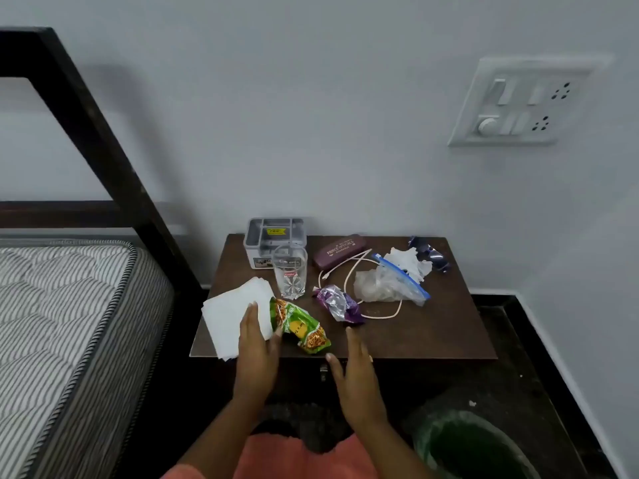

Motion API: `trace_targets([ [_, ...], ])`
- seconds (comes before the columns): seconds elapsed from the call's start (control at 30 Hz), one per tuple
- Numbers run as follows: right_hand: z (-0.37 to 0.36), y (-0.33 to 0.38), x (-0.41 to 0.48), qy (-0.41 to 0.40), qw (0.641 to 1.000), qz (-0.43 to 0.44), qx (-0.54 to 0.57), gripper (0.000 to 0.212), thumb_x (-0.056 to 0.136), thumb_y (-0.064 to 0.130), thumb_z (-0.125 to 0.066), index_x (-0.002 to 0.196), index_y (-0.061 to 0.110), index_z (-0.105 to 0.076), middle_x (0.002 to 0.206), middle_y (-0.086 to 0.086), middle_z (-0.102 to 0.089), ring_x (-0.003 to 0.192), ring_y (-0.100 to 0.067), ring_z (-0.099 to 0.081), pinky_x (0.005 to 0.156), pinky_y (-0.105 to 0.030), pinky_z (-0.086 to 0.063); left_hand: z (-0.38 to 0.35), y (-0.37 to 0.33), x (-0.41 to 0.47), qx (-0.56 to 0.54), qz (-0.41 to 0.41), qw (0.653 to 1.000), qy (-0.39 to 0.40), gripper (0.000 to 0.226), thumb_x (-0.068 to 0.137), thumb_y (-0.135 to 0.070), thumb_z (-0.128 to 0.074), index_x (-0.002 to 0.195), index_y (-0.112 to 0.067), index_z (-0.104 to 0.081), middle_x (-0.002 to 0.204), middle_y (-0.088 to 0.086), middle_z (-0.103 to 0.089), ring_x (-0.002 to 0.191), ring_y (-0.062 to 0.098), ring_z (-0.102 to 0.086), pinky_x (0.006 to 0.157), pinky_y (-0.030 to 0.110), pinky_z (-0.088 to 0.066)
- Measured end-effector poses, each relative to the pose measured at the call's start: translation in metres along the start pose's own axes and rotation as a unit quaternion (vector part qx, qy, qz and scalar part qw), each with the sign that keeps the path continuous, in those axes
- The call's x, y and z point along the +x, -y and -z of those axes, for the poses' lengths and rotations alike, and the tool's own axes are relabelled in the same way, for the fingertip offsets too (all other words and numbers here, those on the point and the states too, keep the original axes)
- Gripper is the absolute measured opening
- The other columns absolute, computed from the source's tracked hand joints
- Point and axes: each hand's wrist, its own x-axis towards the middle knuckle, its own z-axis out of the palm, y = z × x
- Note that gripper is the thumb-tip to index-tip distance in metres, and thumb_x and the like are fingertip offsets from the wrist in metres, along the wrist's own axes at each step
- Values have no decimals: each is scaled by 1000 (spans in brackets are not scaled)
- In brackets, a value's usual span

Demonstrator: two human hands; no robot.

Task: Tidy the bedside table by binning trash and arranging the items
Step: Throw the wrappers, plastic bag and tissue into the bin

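Green snack wrapper (300,327) lying crumpled near the front edge of the dark wooden bench (432,333), long axis running diagonally from upper left to lower right, upper end tucked against the white paper napkins (235,314). Napkins spread over the front left corner, slightly overhanging the edge. Left hand (257,344) resting flat on the napkins, fingers (251,314) extended and close together, gripping nothing visible, thumb side just touching the wrapper's left end. Right hand (352,364) hovering at the front edge, open, fingers loosely spread and pointing toward the back, empty; wrapper just to its left, not touched.

Purple foil wrapper (338,303) behind the right hand's fingertips, long axis also diagonal, upper left to lower right. Pale charging cable (349,271) looping around and under it. Clear zip bag (390,283) with a blue seal to the right, crumpled white tissue (409,262) behind it, sunglasses (430,252) at the back right corner. Maroon spectacle case (340,250) toward the back, angled. Empty drinking glass (289,273) upright in front of the grey organiser box (275,236).

Green bin (473,447) on the floor at lower right. Striped mattress (62,323) to the left.
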Motion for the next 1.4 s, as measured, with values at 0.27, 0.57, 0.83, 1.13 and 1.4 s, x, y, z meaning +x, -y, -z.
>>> trace_targets([
  [0.27, -25, -7, 36, -28, 977, -122, 172, 50, 82, 5, -66, 129, 11, -51, 124, -8, -56, 109, -21, -57, 94, -36, -50, -6, 1, 34, -33, 71, 997, 10, 39, 95, -15, -50, 133, -6, -49, 134, 15, -55, 122, 29, -52, 103, 38, -39],
  [0.57, -17, -16, 52, -51, 978, -123, 161, 20, 85, 10, -63, 105, 13, -67, 94, -12, -72, 88, -27, -67, 83, -43, -55, -4, -17, 37, -85, 22, 996, 15, 24, 87, -10, -62, 110, -11, -65, 106, 1, -68, 95, 12, -63, 86, 22, -47],
  [0.83, 77, -65, 9, -42, 966, -130, 219, 19, 86, 1, -60, 95, 17, -66, 83, -2, -69, 80, -17, -68, 77, -33, -58, -49, -48, 3, -191, 34, 977, 92, 33, 82, 7, -61, 83, -26, -62, 85, 1, -67, 78, 20, -65, 72, 35, -56],
  [1.13, 151, -180, -103, -94, 947, -276, 134, 33, 84, 1, -62, 75, 32, -67, 79, 1, -72, 78, -20, -69, 78, -38, -58, -192, -79, -98, -111, 88, 952, 272, 25, 76, 9, -61, 84, -15, -64, 75, 1, -62, 75, 17, -60, 70, 29, -51],
  [1.4, 149, -247, -156, -80, 922, -379, 8, 21, 81, 8, -66, 102, 8, -68, 96, -10, -72, 88, -19, -66, 74, -21, -46, -247, -73, -151, 63, 132, 892, 428, 43, 74, -11, -68, 117, -13, -63, 115, 12, -67, 109, 25, -62, 92, 31, -51],
])
